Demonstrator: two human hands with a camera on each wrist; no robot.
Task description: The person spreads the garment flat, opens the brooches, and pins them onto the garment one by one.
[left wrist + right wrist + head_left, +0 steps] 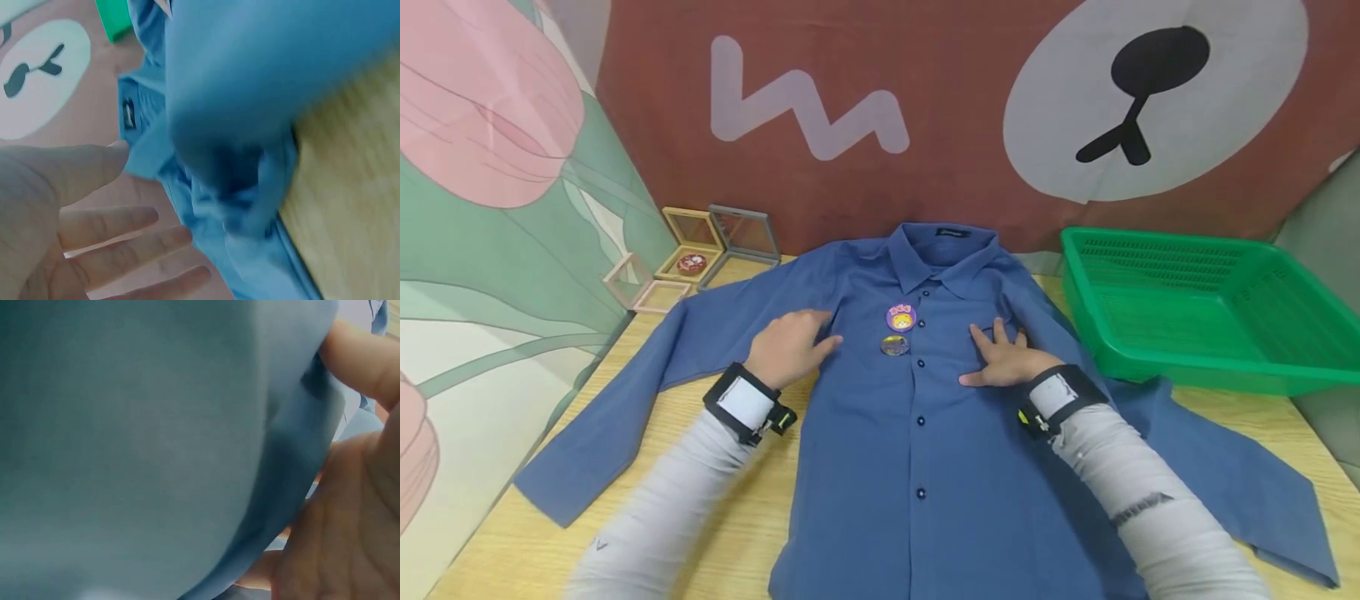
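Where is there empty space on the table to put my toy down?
The green basket looks empty inside. Bare wood table shows between the blue shirt body and its near sleeve, and at the near right edge past the other sleeve. It is crowded mid-shirt, where the left hand, right hand and two badges sit, and by the small frames.

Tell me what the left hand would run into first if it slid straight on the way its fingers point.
The left hand lies flat on the blue shirt, fingers pointing toward the button placket. Sliding on, it would probably meet the small round badge first, just below the purple badge. The exact line is hard to judge.
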